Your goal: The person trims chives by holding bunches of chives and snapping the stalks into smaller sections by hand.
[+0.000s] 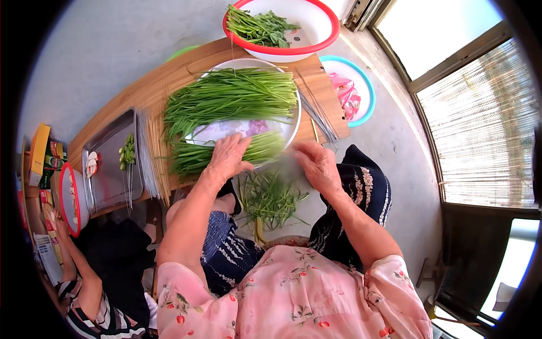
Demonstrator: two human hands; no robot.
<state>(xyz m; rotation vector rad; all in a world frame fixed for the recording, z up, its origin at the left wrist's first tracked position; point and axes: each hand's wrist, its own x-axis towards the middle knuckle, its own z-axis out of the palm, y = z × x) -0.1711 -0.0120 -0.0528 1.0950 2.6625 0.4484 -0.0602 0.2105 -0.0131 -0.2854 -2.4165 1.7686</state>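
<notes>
Left hand (226, 155) lies palm down over the small bunch (192, 156) of long greens, thumb on its near side and fingers on its far side, grasping it; how firmly, I cannot tell. Right hand (320, 168) is half curled beside the bunch's pale ends, and blur hides whether its fingertips pinch anything. My reading is that the stalks are being picked over or cleaned at those ends; the next move would call for a steady left hold and a light right pinch, so that good stalks stay in line.

The bunch lies across the near side of the plate (209, 133), by the table's near edge, and a big bunch (237, 93) fills the plate's far side. Below that edge, between the knees, is a loose green heap (274, 203). Metal skewers (319, 110) lie along the right edge of the table (313, 70); a red-rimmed basin (319, 48) of leafy greens (262, 28) stands at its far right corner. Toward the left end sits a metal tray (110, 178).

As for writing, the plate shows only flowers. Beyond the left end, a yellow box (38, 155) and green packets (55, 162) carry small print, mostly too tiny to make out.
</notes>
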